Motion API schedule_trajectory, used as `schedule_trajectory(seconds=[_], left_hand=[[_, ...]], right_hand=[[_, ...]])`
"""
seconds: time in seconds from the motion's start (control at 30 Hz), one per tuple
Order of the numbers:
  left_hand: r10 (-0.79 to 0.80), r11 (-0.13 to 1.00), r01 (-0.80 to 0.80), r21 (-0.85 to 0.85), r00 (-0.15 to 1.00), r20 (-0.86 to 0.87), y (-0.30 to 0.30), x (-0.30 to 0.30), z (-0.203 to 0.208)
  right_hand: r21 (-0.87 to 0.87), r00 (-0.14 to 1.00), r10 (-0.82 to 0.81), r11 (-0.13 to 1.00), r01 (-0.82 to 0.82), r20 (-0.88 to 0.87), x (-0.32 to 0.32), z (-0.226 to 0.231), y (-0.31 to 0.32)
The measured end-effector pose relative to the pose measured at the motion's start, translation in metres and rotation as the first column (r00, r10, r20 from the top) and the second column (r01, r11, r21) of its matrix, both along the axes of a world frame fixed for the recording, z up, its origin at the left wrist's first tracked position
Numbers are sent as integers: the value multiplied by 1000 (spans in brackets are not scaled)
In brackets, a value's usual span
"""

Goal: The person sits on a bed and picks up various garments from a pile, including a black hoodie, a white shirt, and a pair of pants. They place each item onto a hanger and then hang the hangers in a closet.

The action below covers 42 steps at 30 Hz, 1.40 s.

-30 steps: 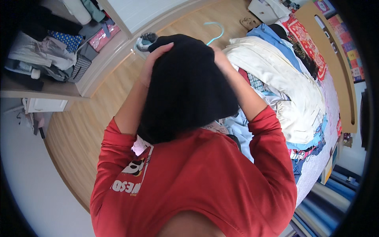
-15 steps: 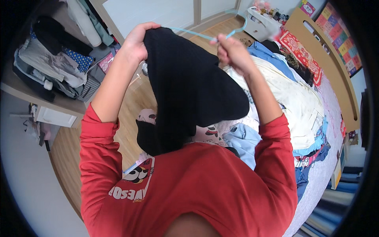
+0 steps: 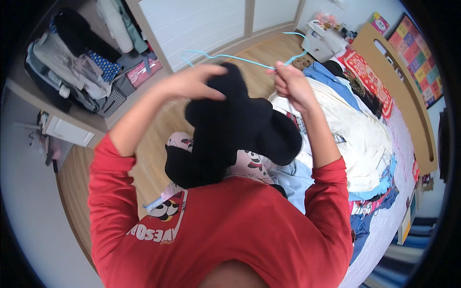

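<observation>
A black knit garment (image 3: 225, 115) hangs bunched in front of my chest, its kind unclear from its folds. My left hand (image 3: 194, 84) is at its upper left, slightly blurred, with thumb and fingers stretched around the top of the fabric. To the right, my right hand (image 3: 293, 84) is closed on a thin light-blue clothes hanger (image 3: 240, 59). One arm of the hanger reaches left behind the garment's top, outside the cloth. Below, the black fabric falls over my pink panda-print trousers (image 3: 252, 165).
A bed on the right carries a cream garment (image 3: 355, 129), blue clothes (image 3: 331, 79) and a red patterned cloth (image 3: 367, 69). Its wooden headboard (image 3: 408, 91) stands beyond. At left, an open wardrobe holds heaped clothes (image 3: 72, 62). A white drawer unit (image 3: 324, 41) stands at the back.
The black garment has dropped lower and bunched up, and the hanger's left arm now shows outside it. My left hand has moved down and right; my right hand is slightly lower.
</observation>
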<state>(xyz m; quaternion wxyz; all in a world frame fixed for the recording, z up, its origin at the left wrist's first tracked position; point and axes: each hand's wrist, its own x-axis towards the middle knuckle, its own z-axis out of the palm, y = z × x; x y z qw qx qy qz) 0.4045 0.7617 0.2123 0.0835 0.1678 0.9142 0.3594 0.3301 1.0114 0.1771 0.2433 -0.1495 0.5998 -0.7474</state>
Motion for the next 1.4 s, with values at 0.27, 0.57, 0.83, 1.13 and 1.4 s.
schedule_trajectory(seconds=[0.27,0.57,0.83,1.13,1.4], left_hand=[[41,755,-379,535,842,538,14,5,-22],[-297,665,-5,747,916,271,20,-18,69],[367,810,-290,509,928,-55,-16,-59,136],[454,747,-353,563,890,-44,-84,-78,132],[324,559,-73,826,936,-137,-63,-78,152]], right_hand=[[66,986,-37,997,48,-162,-12,56,17],[304,907,160,952,-38,-389,-15,147,8],[280,875,90,959,54,-476,-15,213,22],[276,882,90,960,47,-462,-18,233,18],[256,826,135,967,12,-548,-20,337,-17]])
